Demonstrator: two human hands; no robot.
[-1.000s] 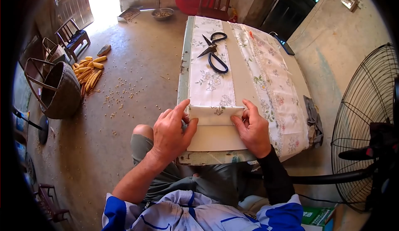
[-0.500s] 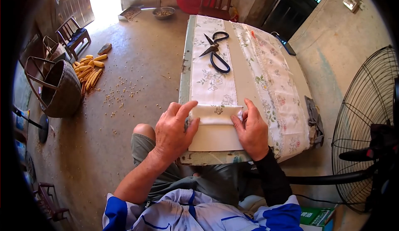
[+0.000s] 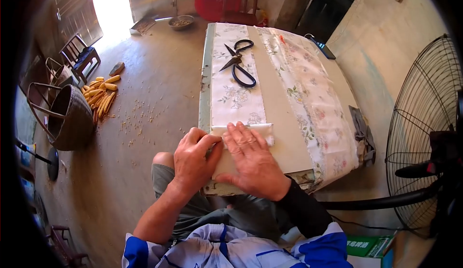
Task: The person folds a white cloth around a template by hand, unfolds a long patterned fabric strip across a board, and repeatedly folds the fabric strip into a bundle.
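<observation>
A strip of white floral fabric lies lengthwise on the table, its near end folded over into a flat white band. My left hand is at the left end of this fold, thumb and forefinger closed on its edge. Laid flat across the fold is my right hand, fingers stretched out and covering its middle. Black-handled scissors rest with blades apart on the strip's far part. Beneath is a beige board.
More floral fabric covers the table's right side, with a phone beyond. A grey cloth hangs at the right edge. A large fan stands right. On the floor at left are corn cobs and a basket.
My right hand has left the fold's right end, moved left and flattened over its middle. My left hand stays at the left end, its thumb and forefinger now closer together. The view has shifted slightly.
</observation>
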